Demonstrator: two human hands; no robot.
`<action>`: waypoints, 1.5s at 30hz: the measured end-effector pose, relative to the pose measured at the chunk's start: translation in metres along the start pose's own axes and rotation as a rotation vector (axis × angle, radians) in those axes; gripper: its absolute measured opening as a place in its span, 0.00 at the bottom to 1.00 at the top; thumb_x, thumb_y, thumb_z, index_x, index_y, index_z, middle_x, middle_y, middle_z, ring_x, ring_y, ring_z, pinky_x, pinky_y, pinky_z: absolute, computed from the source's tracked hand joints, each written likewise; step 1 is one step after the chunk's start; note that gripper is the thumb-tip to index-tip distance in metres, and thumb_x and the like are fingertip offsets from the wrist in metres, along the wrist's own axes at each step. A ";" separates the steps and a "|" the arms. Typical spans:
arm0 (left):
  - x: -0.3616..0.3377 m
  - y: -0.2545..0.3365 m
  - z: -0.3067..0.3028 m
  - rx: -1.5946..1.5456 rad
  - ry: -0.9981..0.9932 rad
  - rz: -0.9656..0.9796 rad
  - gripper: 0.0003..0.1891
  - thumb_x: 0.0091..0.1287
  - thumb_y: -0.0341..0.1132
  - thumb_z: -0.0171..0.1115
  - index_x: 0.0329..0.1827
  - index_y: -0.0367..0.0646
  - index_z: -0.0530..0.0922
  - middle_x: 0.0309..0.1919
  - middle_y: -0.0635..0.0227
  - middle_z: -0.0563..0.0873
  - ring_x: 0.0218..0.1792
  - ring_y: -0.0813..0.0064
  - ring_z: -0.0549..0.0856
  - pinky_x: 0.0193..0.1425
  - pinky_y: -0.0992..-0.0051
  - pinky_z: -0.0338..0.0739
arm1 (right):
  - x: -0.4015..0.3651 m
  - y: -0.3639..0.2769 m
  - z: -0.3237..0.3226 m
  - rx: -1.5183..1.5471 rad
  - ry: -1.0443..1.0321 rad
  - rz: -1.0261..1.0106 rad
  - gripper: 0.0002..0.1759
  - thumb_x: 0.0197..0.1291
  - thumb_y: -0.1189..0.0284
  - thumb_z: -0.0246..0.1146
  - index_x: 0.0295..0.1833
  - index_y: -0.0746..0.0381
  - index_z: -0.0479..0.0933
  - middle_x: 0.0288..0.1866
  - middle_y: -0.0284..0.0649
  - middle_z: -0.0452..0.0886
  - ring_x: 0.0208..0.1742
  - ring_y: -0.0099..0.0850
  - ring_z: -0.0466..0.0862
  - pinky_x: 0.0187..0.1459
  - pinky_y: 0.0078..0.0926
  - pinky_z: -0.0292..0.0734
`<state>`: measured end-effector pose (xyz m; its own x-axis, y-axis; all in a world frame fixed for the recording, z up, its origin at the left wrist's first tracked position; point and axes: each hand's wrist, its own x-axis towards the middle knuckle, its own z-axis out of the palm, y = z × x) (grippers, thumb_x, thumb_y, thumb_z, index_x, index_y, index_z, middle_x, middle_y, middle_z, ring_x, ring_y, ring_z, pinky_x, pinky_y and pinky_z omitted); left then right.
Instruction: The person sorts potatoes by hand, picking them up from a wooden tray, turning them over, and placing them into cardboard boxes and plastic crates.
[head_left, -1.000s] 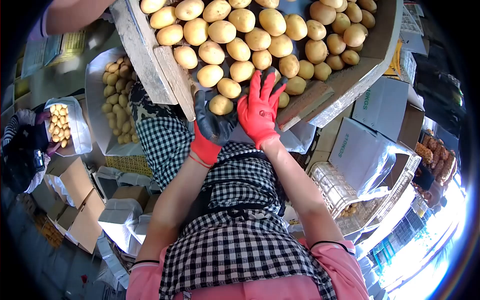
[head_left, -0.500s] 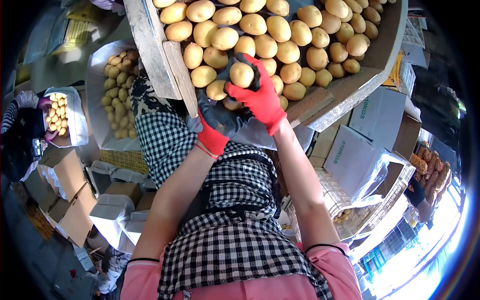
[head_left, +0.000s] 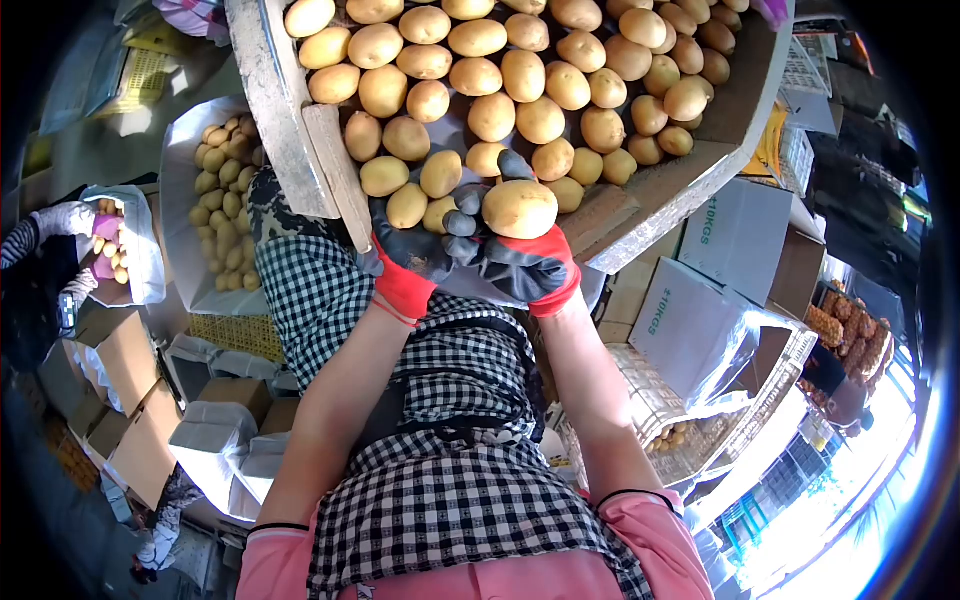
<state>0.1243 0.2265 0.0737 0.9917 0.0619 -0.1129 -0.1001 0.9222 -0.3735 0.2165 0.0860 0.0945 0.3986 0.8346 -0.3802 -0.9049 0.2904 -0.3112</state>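
Observation:
My right hand (head_left: 535, 268), in a red glove with a dark coated palm, is closed around a large potato (head_left: 520, 209). The potato sits raised near the open corner of a wooden tray (head_left: 690, 190). Close beside it, my left hand (head_left: 408, 248), gloved alike, curls around a potato (head_left: 438, 214) at that corner. Another potato (head_left: 405, 205) lies against its dark fingers. The gloves overlap in the middle, and some fingertips are hidden. Many loose potatoes (head_left: 475, 77) spread across the tray beyond both hands.
A lined crate of potatoes (head_left: 190, 150) stands at left, near another worker's gloved hands (head_left: 103, 262) and a smaller lined box (head_left: 150, 245). Cardboard cartons (head_left: 690, 330) and a plastic crate (head_left: 760, 410) are at right. A wooden board (head_left: 335, 170) edges the tray's left side.
My right hand has drawn back from over the tray and turned, now holding a larger-looking potato near my left hand. The view has shifted slightly, and the co-worker's hands at left have moved.

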 end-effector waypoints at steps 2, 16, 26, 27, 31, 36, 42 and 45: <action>0.002 -0.002 0.002 -0.063 -0.023 -0.018 0.33 0.72 0.59 0.53 0.69 0.42 0.67 0.52 0.63 0.77 0.43 0.70 0.84 0.36 0.69 0.81 | -0.001 -0.003 0.004 0.045 -0.011 -0.009 0.39 0.53 0.87 0.68 0.72 0.68 0.65 0.62 0.47 0.79 0.57 0.37 0.83 0.57 0.34 0.81; -0.010 0.014 -0.034 0.228 0.468 0.076 0.43 0.65 0.69 0.52 0.75 0.47 0.63 0.74 0.62 0.66 0.72 0.55 0.66 0.75 0.48 0.62 | -0.125 -0.139 0.051 -1.201 0.585 -0.712 0.27 0.51 0.69 0.74 0.58 0.61 0.76 0.61 0.58 0.75 0.54 0.45 0.83 0.50 0.41 0.80; -0.012 -0.016 -0.013 0.380 0.534 0.189 0.45 0.62 0.73 0.53 0.74 0.49 0.65 0.72 0.61 0.69 0.71 0.54 0.68 0.76 0.48 0.62 | 0.009 -0.051 0.035 -2.235 0.634 -0.780 0.38 0.56 0.55 0.67 0.72 0.53 0.68 0.72 0.61 0.62 0.72 0.61 0.63 0.71 0.63 0.54; -0.016 -0.020 -0.015 0.359 0.633 0.269 0.40 0.66 0.68 0.52 0.72 0.48 0.67 0.68 0.60 0.73 0.68 0.56 0.72 0.75 0.53 0.65 | 0.022 -0.009 0.027 -2.167 0.632 -0.683 0.39 0.56 0.54 0.67 0.73 0.52 0.67 0.73 0.62 0.61 0.74 0.64 0.60 0.72 0.64 0.53; -0.045 0.005 -0.052 0.648 0.529 0.351 0.22 0.75 0.38 0.55 0.68 0.40 0.68 0.61 0.63 0.79 0.65 0.69 0.76 0.73 0.64 0.68 | 0.000 0.059 0.019 -2.109 0.430 -0.295 0.44 0.60 0.51 0.63 0.79 0.51 0.58 0.78 0.70 0.45 0.77 0.72 0.46 0.73 0.69 0.43; -0.045 -0.003 -0.040 0.704 0.676 0.457 0.25 0.75 0.53 0.53 0.70 0.52 0.68 0.59 0.71 0.80 0.58 0.73 0.79 0.64 0.70 0.74 | 0.043 0.063 -0.001 -2.170 0.662 -0.413 0.51 0.62 0.44 0.60 0.80 0.61 0.49 0.79 0.72 0.41 0.77 0.76 0.39 0.72 0.72 0.39; -0.030 -0.011 -0.009 0.700 0.725 0.463 0.15 0.76 0.46 0.54 0.60 0.51 0.74 0.54 0.72 0.81 0.56 0.77 0.79 0.60 0.72 0.75 | 0.051 0.035 -0.011 -2.013 0.890 -0.592 0.48 0.67 0.49 0.58 0.81 0.64 0.45 0.80 0.69 0.43 0.76 0.77 0.41 0.73 0.71 0.37; -0.043 0.005 -0.048 1.080 0.645 0.461 0.16 0.75 0.43 0.56 0.60 0.48 0.74 0.55 0.71 0.81 0.55 0.73 0.80 0.61 0.72 0.75 | 0.038 0.064 -0.022 -2.132 0.702 -0.542 0.48 0.67 0.49 0.58 0.81 0.64 0.45 0.81 0.66 0.38 0.77 0.76 0.36 0.74 0.70 0.37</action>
<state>0.0777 0.2106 0.0324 0.6398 0.5323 -0.5543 -0.0021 0.7225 0.6914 0.1772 0.1264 0.0411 0.8618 0.5060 0.0340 0.4707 -0.7731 -0.4251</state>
